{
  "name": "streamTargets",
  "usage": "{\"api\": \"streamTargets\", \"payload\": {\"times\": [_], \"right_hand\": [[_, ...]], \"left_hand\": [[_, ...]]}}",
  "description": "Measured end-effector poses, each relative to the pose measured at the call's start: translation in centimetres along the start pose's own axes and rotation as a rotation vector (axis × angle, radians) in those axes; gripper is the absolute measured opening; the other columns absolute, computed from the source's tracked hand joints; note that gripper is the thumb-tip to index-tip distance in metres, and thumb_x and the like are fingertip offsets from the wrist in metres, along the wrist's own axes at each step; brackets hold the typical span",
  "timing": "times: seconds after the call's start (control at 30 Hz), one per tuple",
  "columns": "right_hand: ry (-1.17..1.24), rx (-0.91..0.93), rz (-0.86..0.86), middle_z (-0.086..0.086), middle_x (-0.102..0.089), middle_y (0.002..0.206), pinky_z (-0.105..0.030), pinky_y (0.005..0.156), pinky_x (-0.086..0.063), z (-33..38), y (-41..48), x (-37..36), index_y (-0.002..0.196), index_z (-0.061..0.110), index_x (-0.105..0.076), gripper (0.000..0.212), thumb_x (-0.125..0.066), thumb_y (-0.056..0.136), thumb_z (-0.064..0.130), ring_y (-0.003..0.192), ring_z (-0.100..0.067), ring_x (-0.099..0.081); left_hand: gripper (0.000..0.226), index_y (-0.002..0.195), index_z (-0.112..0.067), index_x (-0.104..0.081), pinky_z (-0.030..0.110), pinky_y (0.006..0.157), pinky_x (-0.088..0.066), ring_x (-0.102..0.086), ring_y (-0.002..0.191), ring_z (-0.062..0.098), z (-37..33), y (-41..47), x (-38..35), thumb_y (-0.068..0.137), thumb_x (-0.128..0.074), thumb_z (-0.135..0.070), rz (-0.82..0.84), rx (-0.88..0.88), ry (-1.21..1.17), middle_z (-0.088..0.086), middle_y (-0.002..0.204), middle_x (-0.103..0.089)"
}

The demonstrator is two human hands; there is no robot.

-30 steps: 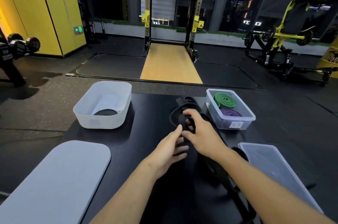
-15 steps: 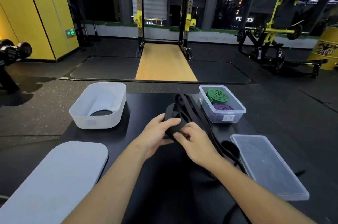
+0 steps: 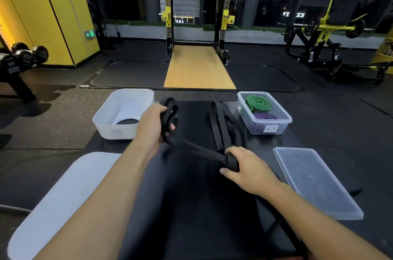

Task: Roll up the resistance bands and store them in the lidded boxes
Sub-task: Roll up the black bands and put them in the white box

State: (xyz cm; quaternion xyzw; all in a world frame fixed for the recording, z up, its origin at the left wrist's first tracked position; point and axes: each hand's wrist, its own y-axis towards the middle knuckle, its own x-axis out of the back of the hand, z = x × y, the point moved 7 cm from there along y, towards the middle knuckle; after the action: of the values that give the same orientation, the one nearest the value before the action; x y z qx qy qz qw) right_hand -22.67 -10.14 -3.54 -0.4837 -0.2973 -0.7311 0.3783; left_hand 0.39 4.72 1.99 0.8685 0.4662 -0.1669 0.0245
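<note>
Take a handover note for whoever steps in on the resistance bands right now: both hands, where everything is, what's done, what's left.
Left hand grips the coiled end of the black band; right hand grips its loose strands.
Done: green roll and purple roll in the clear box; a dark roll in the white box.
To do: finish rolling the black band, box it, fit the clear lid and grey lid, both off.

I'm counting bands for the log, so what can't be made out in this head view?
All head view.
Dark item in the white box: near wall hides most; band or not, cannot tell.
Black band: strands merge on the black table, tail goes under the right forearm; count unclear.
Label on the clear box: too small to read.
Grey lid: bottom edge cuts it off.
</note>
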Motion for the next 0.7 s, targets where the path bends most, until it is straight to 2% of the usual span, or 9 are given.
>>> {"api": "streamTargets", "payload": {"times": [0.1,0.23,0.3,0.4,0.47,0.5,0.57,0.63,0.7], "right_hand": [[-0.131,-0.011,0.036,0.02,-0.053,0.126,-0.035,0.087,-0.049,-0.1,0.0,0.5,0.126,0.038,-0.051,0.043,-0.066,0.089,0.056,0.118,-0.01,-0.054],[-0.131,0.01,0.243,0.019,-0.051,0.121,-0.036,0.09,-0.049,-0.2,0.5,1.6,0.123,0.04,-0.054,0.053,-0.073,0.08,0.065,0.111,-0.01,-0.054],[-0.173,0.014,0.296,0.014,-0.052,0.115,-0.04,0.093,-0.051,-0.6,0.6,2.3,0.116,0.038,-0.057,0.041,-0.075,0.083,0.054,0.11,-0.014,-0.055],[-0.3,-0.03,0.035,0.008,-0.053,0.11,-0.037,0.081,-0.051,-1.1,1.2,5.0,0.108,0.031,-0.058,0.021,-0.069,0.091,0.028,0.111,-0.02,-0.056],[-0.378,-0.123,-0.169,0.004,-0.054,0.112,-0.037,0.078,-0.049,-1.4,1.0,7.1,0.112,0.025,-0.058,0.022,-0.064,0.092,0.02,0.111,-0.024,-0.054],[-0.467,-0.157,-0.209,0.002,-0.053,0.115,-0.038,0.081,-0.048,-1.5,0.7,7.7,0.116,0.024,-0.057,0.026,-0.064,0.091,0.02,0.112,-0.025,-0.052],[-0.737,-0.193,-0.145,-0.002,-0.05,0.13,-0.039,0.102,-0.042,-1.9,0.3,7.2,0.125,0.024,-0.054,0.037,-0.062,0.089,0.024,0.12,-0.026,-0.048],[-0.897,-0.193,-0.03,-0.012,-0.035,0.151,-0.046,0.119,-0.023,-1.7,-0.2,5.6,0.133,0.02,-0.052,0.045,-0.056,0.088,0.023,0.137,-0.033,-0.037],[-0.863,-0.08,-0.007,-0.015,-0.021,0.162,-0.047,0.12,-0.022,0.0,-0.2,4.6,0.138,0.016,-0.049,0.051,-0.058,0.088,0.025,0.144,-0.035,-0.029]], "left_hand": [[0.019,0.083,-0.01,-0.058,0.029,0.048,-0.033,-0.05,0.046,0.021,-0.1,0.3,1.3,0.081,-0.05,-0.026,-0.03,-0.019,0.127,0.012,0.062,-0.057],[0.011,0.085,-0.01,-0.05,0.027,0.046,-0.033,-0.044,0.046,0.018,0.5,0.0,2.8,0.091,-0.051,-0.02,-0.064,-0.097,0.279,0.014,0.069,-0.046],[0.015,0.086,-0.011,-0.057,0.027,0.046,-0.036,-0.046,0.048,0.017,0.9,0.0,3.3,0.096,-0.06,-0.022,-0.059,-0.129,0.368,0.013,0.073,-0.053],[0.028,0.107,-0.025,-0.068,0.023,0.057,-0.045,-0.056,0.062,0.011,1.1,-0.4,2.9,0.087,-0.082,-0.039,0.034,-0.201,0.551,-0.004,0.086,-0.068],[0.048,0.121,-0.034,-0.065,0.023,0.076,-0.051,-0.064,0.088,0.002,1.4,-0.8,2.3,0.08,-0.088,-0.044,0.098,-0.269,0.782,-0.017,0.104,-0.07],[0.057,0.127,-0.037,-0.063,0.027,0.086,-0.053,-0.065,0.101,0.003,1.6,-0.9,2.1,0.078,-0.088,-0.047,0.113,-0.293,0.894,-0.02,0.112,-0.069],[0.067,0.136,-0.039,-0.059,0.037,0.101,-0.053,-0.063,0.115,0.009,1.9,-1.1,2.0,0.076,-0.086,-0.052,0.116,-0.303,0.998,-0.019,0.124,-0.067],[0.07,0.137,-0.039,-0.06,0.04,0.106,-0.052,-0.062,0.12,0.009,1.5,-1.2,2.0,0.074,-0.082,-0.058,0.118,-0.302,0.942,-0.017,0.128,-0.068],[0.068,0.133,-0.038,-0.064,0.04,0.107,-0.052,-0.064,0.118,0.006,0.7,-1.0,1.8,0.071,-0.079,-0.061,0.122,-0.305,0.823,-0.017,0.124,-0.07]]}}
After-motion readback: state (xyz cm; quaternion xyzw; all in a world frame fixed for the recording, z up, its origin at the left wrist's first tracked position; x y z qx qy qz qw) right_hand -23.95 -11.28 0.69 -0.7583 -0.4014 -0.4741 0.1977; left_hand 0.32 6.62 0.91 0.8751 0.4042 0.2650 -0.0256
